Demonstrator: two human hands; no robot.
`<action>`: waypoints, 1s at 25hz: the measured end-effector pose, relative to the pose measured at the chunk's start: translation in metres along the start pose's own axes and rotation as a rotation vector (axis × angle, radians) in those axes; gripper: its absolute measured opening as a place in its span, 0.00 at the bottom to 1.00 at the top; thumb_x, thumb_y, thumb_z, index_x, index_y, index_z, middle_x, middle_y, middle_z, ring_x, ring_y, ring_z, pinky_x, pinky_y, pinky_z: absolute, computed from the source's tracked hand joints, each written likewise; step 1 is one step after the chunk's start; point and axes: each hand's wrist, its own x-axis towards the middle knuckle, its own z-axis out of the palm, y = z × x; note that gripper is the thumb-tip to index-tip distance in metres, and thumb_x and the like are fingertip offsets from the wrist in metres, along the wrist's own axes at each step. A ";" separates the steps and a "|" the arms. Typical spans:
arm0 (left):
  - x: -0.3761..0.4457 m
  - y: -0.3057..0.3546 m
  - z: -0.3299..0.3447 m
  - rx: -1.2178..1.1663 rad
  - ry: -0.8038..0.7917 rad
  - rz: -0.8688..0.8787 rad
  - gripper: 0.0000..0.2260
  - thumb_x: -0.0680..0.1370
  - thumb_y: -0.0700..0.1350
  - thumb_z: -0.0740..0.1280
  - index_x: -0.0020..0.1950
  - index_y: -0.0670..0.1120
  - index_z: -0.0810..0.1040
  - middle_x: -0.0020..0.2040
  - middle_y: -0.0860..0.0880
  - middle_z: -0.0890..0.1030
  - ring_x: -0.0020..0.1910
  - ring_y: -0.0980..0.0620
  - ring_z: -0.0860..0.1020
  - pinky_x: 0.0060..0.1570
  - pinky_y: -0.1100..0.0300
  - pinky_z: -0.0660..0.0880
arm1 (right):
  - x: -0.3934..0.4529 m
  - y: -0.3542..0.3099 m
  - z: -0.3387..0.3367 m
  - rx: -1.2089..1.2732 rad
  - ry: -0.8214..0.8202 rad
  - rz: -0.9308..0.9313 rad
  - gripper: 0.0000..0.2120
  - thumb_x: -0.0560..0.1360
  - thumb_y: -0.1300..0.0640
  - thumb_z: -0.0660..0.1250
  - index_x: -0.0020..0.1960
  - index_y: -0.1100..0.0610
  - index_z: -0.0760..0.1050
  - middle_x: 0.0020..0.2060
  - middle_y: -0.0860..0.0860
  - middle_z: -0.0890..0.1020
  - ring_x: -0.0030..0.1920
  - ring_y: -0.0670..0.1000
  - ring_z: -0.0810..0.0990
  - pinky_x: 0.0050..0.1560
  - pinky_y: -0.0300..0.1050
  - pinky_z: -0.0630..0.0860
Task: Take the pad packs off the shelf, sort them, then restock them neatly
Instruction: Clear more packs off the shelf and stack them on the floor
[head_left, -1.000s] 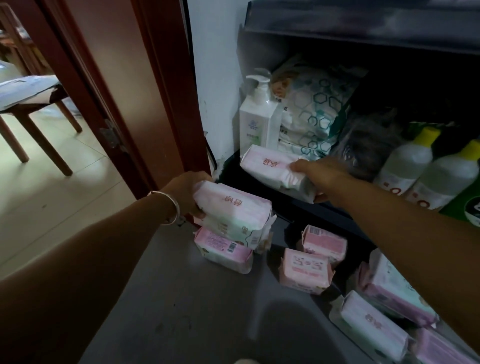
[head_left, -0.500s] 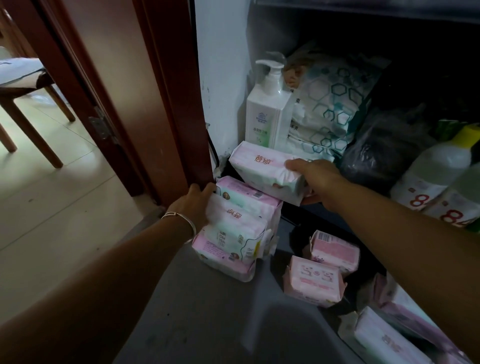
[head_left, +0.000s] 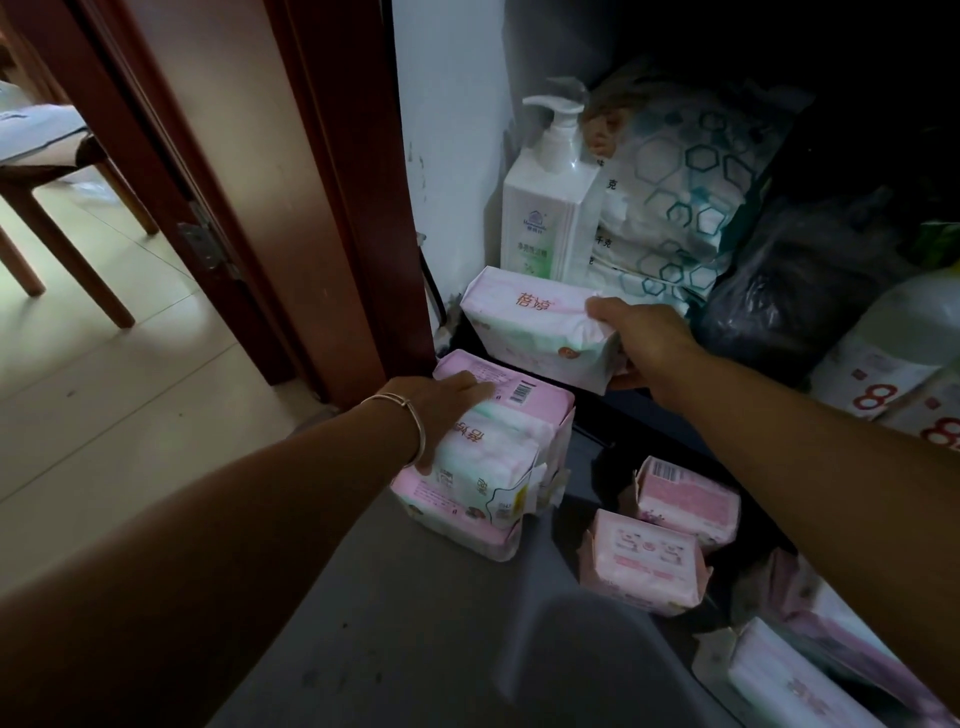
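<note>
- Right hand (head_left: 644, 345): reaches toward the dark shelf (head_left: 670, 410) and grips the crinkled end of a white-and-pink pad pack (head_left: 540, 325), fingers curled over the top and thumb beneath. This held pack lies level at the shelf's front left corner, just in front of a white pump bottle (head_left: 550, 208).
- Left hand (head_left: 447, 410): rests palm-down on a stack of pad packs (head_left: 493, 452) standing on the grey surface (head_left: 415, 623) below the shelf. Fingers lie fairly straight over the top pack, near its barcode; the thumb appears to run down the stack's near side. A thin bangle (head_left: 410, 415) circles the wrist.
- Stack: several packs piled together; the lowest is pink, the upper ones white with pink and green. It sits close to the red-brown door frame (head_left: 343, 208).
- Two small pink packs (head_left: 665, 530): lie side by side on the grey surface, right of the stack and apart from it.
- Further packs (head_left: 795, 670): lie at lower right, partly hidden by the right forearm.
- Shelf contents: behind the pump bottle leans a soft white bag with teal hexagons (head_left: 685, 192); to its right sits a dark plastic bag (head_left: 800, 275), then white bottles with red print (head_left: 893, 364).
- Background, left: pale floor tiles and wooden chair legs (head_left: 72, 249) beyond the doorway.
</note>
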 end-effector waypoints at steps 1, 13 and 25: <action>-0.001 0.000 0.001 0.009 -0.014 0.013 0.52 0.66 0.45 0.78 0.77 0.53 0.43 0.76 0.50 0.52 0.68 0.44 0.69 0.62 0.48 0.72 | 0.000 -0.001 0.001 -0.002 0.003 -0.005 0.22 0.70 0.47 0.70 0.56 0.62 0.76 0.54 0.60 0.80 0.50 0.61 0.81 0.45 0.59 0.81; -0.010 -0.006 0.002 -0.041 -0.024 0.085 0.48 0.65 0.47 0.78 0.75 0.52 0.51 0.73 0.49 0.54 0.64 0.46 0.70 0.64 0.52 0.70 | -0.001 0.028 0.020 -0.217 -0.136 0.085 0.21 0.78 0.46 0.61 0.62 0.61 0.72 0.56 0.61 0.76 0.51 0.61 0.77 0.49 0.54 0.76; -0.014 0.012 -0.004 -0.059 -0.056 0.041 0.48 0.67 0.45 0.77 0.76 0.53 0.49 0.76 0.49 0.50 0.70 0.44 0.65 0.66 0.53 0.65 | -0.027 0.030 0.031 -0.261 -0.212 0.108 0.09 0.81 0.58 0.57 0.56 0.62 0.71 0.37 0.56 0.72 0.35 0.54 0.72 0.37 0.46 0.73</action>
